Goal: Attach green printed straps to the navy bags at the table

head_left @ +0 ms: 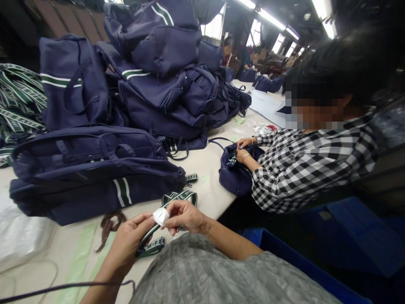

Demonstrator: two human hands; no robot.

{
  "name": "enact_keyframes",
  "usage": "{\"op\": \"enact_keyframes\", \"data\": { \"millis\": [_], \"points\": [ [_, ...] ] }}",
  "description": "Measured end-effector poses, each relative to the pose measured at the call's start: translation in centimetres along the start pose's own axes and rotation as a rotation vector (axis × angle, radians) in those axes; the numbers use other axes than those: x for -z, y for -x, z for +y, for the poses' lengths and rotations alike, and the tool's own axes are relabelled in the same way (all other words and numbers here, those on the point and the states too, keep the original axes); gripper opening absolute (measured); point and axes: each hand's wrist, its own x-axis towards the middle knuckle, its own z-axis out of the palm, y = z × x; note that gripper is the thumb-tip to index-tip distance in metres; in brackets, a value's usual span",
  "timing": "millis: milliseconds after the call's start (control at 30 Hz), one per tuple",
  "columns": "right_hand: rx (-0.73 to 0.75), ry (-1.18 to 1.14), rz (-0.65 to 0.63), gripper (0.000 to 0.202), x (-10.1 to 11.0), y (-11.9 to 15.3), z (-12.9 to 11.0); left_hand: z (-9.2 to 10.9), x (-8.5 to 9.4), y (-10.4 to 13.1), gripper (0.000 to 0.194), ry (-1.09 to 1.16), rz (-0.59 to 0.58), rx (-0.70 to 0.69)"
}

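My left hand (133, 234) is closed on a green and white lettered strap (153, 248), its fingertips next to a small white piece (161, 216). From the other side, my right hand (186, 217) pinches that white piece between thumb and fingers. More of the strap lies looped on the table just behind my hands. Beyond it rests a long navy bag (95, 192) with a green and white stripe. What the white piece is made of is hard to tell.
Navy bags (164, 50) are piled at the back, with lettered straps (19, 101) at far left. Clear plastic (22, 228) lies at left. A person in a checked shirt (303, 164) handles a small navy bag (232, 179) at right. Blue bins (284, 253) stand below the table edge.
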Motion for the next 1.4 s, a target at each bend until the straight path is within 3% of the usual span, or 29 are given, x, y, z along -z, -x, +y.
{"op": "enact_keyframes", "data": {
  "millis": [133,267,367,533,600,700,833,933,1000,1133,1233,1400],
  "points": [
    [-0.098,-0.087,0.008,0.045,0.9,-0.3,-0.1,0.5,-0.4,0.3,0.05,0.02,0.014,0.017],
    [-0.149,0.051,0.015,0.044,1.6,-0.8,0.0,0.7,-0.2,0.2,0.053,-0.127,-0.003,-0.033],
    [-0.092,0.082,0.044,0.041,1.4,-1.0,0.7,0.8,0.2,0.1,0.053,-0.232,-0.007,-0.082],
    [0.044,0.006,0.06,0.039,0.6,-0.8,1.7,1.0,0.4,0.0,0.054,-0.085,-0.077,0.011],
    [0.044,0.014,0.038,0.041,0.7,-0.7,1.5,1.0,0.3,0.2,0.055,-0.096,-0.051,0.004],
    [-0.013,0.012,-0.029,0.047,1.2,-0.6,0.7,0.9,0.1,0.4,0.05,-0.298,-0.007,-0.15],
    [-0.11,0.117,-0.062,0.053,1.5,-0.7,0.1,0.7,0.5,0.5,0.04,-0.77,-0.026,-0.419],
    [-0.138,0.267,-0.023,0.05,0.9,-0.6,0.2,0.5,0.8,0.4,0.04,-1.101,0.051,-0.503],
    [-0.111,0.311,0.015,0.05,0.3,-0.5,0.3,0.3,1.0,0.4,0.043,-1.198,0.09,-0.546],
    [-0.005,0.298,0.055,0.054,-0.2,-0.3,0.5,0.1,1.4,0.3,0.046,-1.233,0.127,-0.655],
    [-0.004,0.281,0.037,0.047,0.0,-0.5,0.6,0.1,1.7,0.2,0.045,-1.226,0.09,-0.717],
    [0.017,0.179,0.062,0.038,0.4,-0.6,0.3,0.7,1.7,0.1,0.043,-0.968,-0.003,-0.626]
  ]
}}
